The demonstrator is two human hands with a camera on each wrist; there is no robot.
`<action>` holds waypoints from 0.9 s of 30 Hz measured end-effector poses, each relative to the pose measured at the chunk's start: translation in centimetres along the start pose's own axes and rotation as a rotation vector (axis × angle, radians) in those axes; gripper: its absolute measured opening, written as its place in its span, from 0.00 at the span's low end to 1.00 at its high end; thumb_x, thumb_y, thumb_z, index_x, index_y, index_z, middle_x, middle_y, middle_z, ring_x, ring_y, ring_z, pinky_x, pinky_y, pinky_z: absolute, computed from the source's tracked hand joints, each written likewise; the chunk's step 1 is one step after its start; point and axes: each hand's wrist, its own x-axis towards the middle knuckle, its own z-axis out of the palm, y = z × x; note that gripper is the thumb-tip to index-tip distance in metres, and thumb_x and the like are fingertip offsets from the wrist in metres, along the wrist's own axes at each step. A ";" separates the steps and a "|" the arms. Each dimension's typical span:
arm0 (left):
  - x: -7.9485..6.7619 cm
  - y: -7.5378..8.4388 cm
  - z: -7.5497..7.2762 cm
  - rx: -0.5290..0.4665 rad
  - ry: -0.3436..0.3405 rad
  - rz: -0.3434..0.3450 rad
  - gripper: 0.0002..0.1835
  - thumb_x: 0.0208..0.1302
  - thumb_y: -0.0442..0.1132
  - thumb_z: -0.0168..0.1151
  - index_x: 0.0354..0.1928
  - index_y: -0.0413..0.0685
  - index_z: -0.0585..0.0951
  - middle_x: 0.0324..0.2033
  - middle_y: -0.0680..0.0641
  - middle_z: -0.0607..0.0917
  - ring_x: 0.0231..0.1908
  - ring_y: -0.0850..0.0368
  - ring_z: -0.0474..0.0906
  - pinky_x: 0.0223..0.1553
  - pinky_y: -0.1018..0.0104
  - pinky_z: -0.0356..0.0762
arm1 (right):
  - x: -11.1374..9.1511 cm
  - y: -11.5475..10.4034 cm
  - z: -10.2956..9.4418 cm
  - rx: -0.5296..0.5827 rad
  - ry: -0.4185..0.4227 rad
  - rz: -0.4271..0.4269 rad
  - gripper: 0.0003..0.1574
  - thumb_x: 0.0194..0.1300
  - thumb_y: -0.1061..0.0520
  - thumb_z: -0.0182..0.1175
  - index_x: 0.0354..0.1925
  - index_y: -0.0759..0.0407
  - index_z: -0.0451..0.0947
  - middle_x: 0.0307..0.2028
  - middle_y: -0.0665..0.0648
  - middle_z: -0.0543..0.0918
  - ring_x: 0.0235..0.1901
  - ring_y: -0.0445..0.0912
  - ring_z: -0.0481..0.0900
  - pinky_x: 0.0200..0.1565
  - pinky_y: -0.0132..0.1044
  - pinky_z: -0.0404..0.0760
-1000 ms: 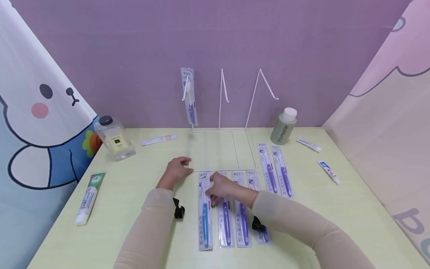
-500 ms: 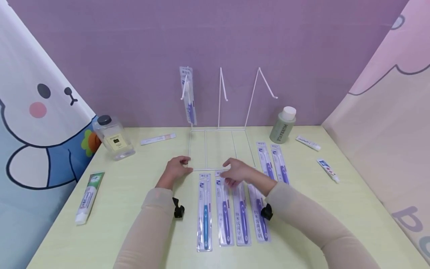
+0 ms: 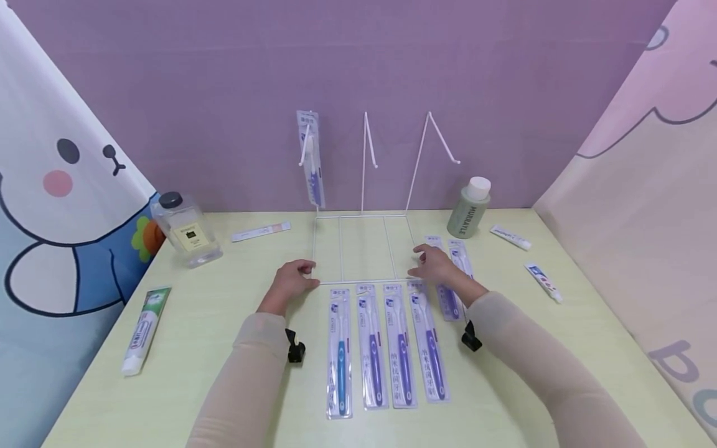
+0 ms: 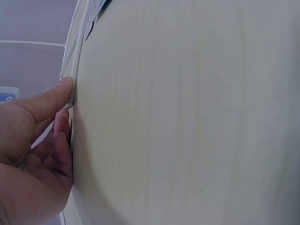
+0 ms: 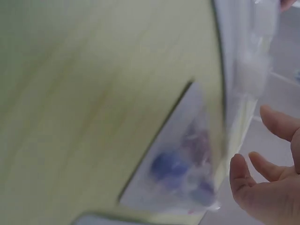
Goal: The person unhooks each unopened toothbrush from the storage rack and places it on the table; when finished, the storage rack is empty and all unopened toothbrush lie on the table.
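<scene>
A white wire rack (image 3: 364, 282) with three upright hooks stands on the table. My left hand (image 3: 292, 278) grips its front left corner; in the left wrist view the thumb (image 4: 63, 91) lies against the wire, fingers curled below. My right hand (image 3: 435, 264) is by the front right corner, thumb and fingers apart with nothing between them. One packaged toothbrush (image 3: 311, 158) hangs on the left hook. A blue packaged toothbrush (image 3: 341, 367) and several purple ones (image 3: 375, 361) lie in a row before the rack. Partly under the right hand lies another purple packaged toothbrush (image 3: 449, 302).
Around the rack are a clear bottle with a black cap (image 3: 190, 233), a green bottle with a white cap (image 3: 469, 208) and a toothpaste tube (image 3: 147, 330) at left. Two small tubes, one a blue-and-white tube (image 3: 543, 282), lie at right. A thin sachet (image 3: 261, 232) lies behind.
My right hand has moved right from beside the blue toothbrush, over the row, to the rack's right front corner. My left hand has stayed at the left corner.
</scene>
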 end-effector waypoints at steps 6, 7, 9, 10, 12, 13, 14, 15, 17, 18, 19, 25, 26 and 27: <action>0.0 -0.2 -0.1 0.006 0.004 -0.001 0.24 0.52 0.36 0.66 0.54 0.48 0.75 0.46 0.48 0.75 0.47 0.51 0.68 0.52 0.56 0.64 | 1.0 0.9 0.2 -0.022 -0.041 0.035 0.47 0.50 0.49 0.68 0.62 0.66 0.59 0.50 0.66 0.71 0.49 0.57 0.70 0.50 0.49 0.69; 0.0 -0.2 -0.1 0.006 0.006 0.002 0.24 0.52 0.36 0.66 0.54 0.48 0.75 0.46 0.48 0.75 0.47 0.50 0.68 0.52 0.57 0.64 | 1.1 1.0 0.3 -0.027 -0.043 0.033 0.48 0.49 0.48 0.68 0.62 0.66 0.59 0.50 0.66 0.71 0.49 0.57 0.70 0.50 0.49 0.69; -0.1 -0.1 0.0 0.008 0.001 0.013 0.24 0.53 0.36 0.66 0.54 0.47 0.74 0.46 0.47 0.75 0.47 0.50 0.68 0.52 0.56 0.64 | 1.2 1.2 0.4 -0.037 -0.043 0.039 0.48 0.49 0.48 0.68 0.62 0.66 0.60 0.51 0.65 0.71 0.49 0.57 0.69 0.50 0.49 0.69; -0.2 -0.1 0.0 0.009 -0.003 0.018 0.24 0.53 0.36 0.66 0.54 0.46 0.74 0.46 0.47 0.75 0.47 0.50 0.68 0.52 0.56 0.64 | 1.2 1.2 0.4 -0.042 -0.042 0.040 0.48 0.49 0.48 0.68 0.62 0.66 0.60 0.51 0.66 0.71 0.49 0.57 0.69 0.50 0.49 0.69; -0.2 0.1 -0.1 0.018 -0.018 0.025 0.24 0.54 0.36 0.65 0.54 0.46 0.74 0.46 0.47 0.75 0.47 0.50 0.68 0.52 0.56 0.64 | 1.2 1.4 0.5 -0.050 -0.043 0.046 0.48 0.49 0.48 0.68 0.62 0.65 0.60 0.51 0.66 0.71 0.50 0.57 0.69 0.50 0.49 0.68; -0.2 0.1 -0.2 0.024 -0.027 0.029 0.24 0.54 0.37 0.65 0.55 0.45 0.74 0.45 0.46 0.75 0.46 0.50 0.69 0.51 0.56 0.65 | 1.1 1.4 0.5 -0.050 -0.042 0.050 0.47 0.49 0.49 0.68 0.62 0.65 0.60 0.51 0.66 0.71 0.50 0.57 0.69 0.51 0.49 0.68; -0.2 0.3 -0.3 0.023 -0.038 0.031 0.24 0.55 0.37 0.64 0.55 0.44 0.73 0.45 0.46 0.75 0.46 0.50 0.69 0.50 0.57 0.66 | 1.1 1.4 0.5 -0.054 -0.040 0.051 0.47 0.49 0.49 0.69 0.61 0.65 0.60 0.51 0.66 0.71 0.50 0.57 0.69 0.51 0.49 0.68; -0.1 0.5 -0.6 0.020 -0.045 0.029 0.24 0.55 0.37 0.64 0.55 0.44 0.73 0.45 0.46 0.75 0.45 0.50 0.70 0.49 0.57 0.68 | 1.0 1.3 0.4 -0.058 -0.038 0.047 0.47 0.49 0.49 0.68 0.61 0.66 0.60 0.51 0.66 0.71 0.50 0.57 0.69 0.51 0.49 0.68; 0.3 1.0 -1.3 0.005 -0.044 0.037 0.25 0.57 0.38 0.62 0.57 0.43 0.71 0.45 0.44 0.76 0.43 0.50 0.72 0.45 0.58 0.71 | 1.0 1.2 0.3 -0.073 -0.031 0.036 0.46 0.49 0.50 0.69 0.60 0.67 0.61 0.50 0.67 0.71 0.49 0.57 0.69 0.51 0.49 0.68; 0.5 1.5 -1.8 -0.005 -0.034 0.048 0.25 0.58 0.38 0.61 0.58 0.43 0.69 0.45 0.44 0.76 0.42 0.50 0.73 0.43 0.58 0.73 | 0.9 1.2 0.3 -0.079 -0.029 0.032 0.46 0.49 0.50 0.69 0.60 0.68 0.61 0.50 0.67 0.72 0.49 0.58 0.69 0.51 0.49 0.68; 0.9 1.9 -2.4 -0.021 -0.016 0.072 0.26 0.59 0.38 0.60 0.59 0.42 0.68 0.46 0.42 0.76 0.41 0.49 0.74 0.41 0.59 0.74 | 0.9 1.1 0.3 -0.080 -0.027 0.029 0.45 0.49 0.51 0.69 0.60 0.68 0.62 0.50 0.67 0.72 0.49 0.58 0.69 0.51 0.49 0.68; 3.3 6.3 -5.7 -0.200 0.226 0.217 0.22 0.60 0.39 0.59 0.56 0.45 0.70 0.48 0.45 0.75 0.46 0.52 0.72 0.42 0.61 0.74 | 1.0 0.7 0.5 -0.082 -0.039 0.040 0.45 0.50 0.51 0.68 0.60 0.68 0.60 0.52 0.68 0.70 0.52 0.58 0.66 0.54 0.49 0.65; 3.7 7.1 -6.2 -0.239 0.260 0.225 0.21 0.60 0.40 0.60 0.55 0.45 0.70 0.48 0.47 0.75 0.48 0.53 0.71 0.44 0.62 0.73 | 1.0 0.7 0.5 -0.084 -0.041 0.046 0.45 0.50 0.51 0.68 0.60 0.68 0.60 0.53 0.68 0.70 0.53 0.59 0.66 0.54 0.50 0.64; 4.0 7.8 -6.6 -0.275 0.285 0.232 0.21 0.60 0.40 0.60 0.55 0.46 0.70 0.49 0.48 0.75 0.49 0.54 0.70 0.45 0.63 0.72 | 1.0 0.6 0.6 -0.084 -0.041 0.052 0.45 0.50 0.51 0.68 0.61 0.67 0.60 0.53 0.67 0.69 0.53 0.59 0.65 0.54 0.50 0.64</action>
